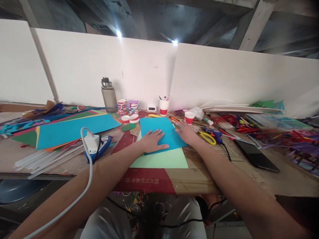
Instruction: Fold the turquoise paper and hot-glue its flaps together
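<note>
Blue paper underlies left hand, fingers apart; right hand fingers unclear; red cardboard bears Chinese characters.

On the tabletop, the upper sheet overlaps the lower sheet, the left hand on top and the right hand at its right edge. Left lies a sheet stack, sticks before it. Behind, left to right, stand a bottle, 2 ring stacks, a clock and a pen cup. Right lie a glue gun and, farther right, a phone.
</note>
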`<action>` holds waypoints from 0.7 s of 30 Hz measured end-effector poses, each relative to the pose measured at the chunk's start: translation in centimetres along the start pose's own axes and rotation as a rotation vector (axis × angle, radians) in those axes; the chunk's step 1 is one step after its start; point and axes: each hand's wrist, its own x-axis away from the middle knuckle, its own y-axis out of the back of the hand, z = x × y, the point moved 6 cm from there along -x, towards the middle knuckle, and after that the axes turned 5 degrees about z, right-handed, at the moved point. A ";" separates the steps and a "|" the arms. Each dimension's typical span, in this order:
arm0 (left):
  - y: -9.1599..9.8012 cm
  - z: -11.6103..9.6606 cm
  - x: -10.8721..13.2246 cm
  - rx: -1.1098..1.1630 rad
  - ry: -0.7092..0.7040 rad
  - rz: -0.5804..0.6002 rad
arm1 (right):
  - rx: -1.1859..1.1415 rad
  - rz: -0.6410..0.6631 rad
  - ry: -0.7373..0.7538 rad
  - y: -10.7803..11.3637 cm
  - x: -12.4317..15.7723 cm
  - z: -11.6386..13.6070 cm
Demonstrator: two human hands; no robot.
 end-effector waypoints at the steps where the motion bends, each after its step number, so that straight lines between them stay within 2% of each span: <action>1: 0.0 0.0 0.0 0.004 -0.004 -0.001 | -0.048 -0.055 -0.022 0.8 0.0 -0.4; 3: -0.1 0.1 -0.1 0.004 -0.007 -0.005 | -0.148 -0.093 -0.025 1.9 0.1 -0.6; 5: -0.1 0.0 -0.2 -0.008 -0.033 -0.017 | -0.237 -0.043 0.043 2.3 0.4 0.0; 8: 0.0 -0.8 -0.3 -0.030 -0.158 -0.043 | -0.405 0.141 0.208 2.0 1.0 1.5; 11: 0.5 -1.3 -0.2 -0.037 -0.253 -0.082 | -0.512 0.334 0.309 1.6 1.6 2.5; 16: 1.8 0.3 -0.1 -0.028 -0.158 -0.188 | -0.280 0.490 0.426 1.2 2.3 3.0; 21: 2.5 1.5 -0.2 -0.002 -0.133 -0.251 | -0.174 0.520 0.442 1.2 2.7 3.0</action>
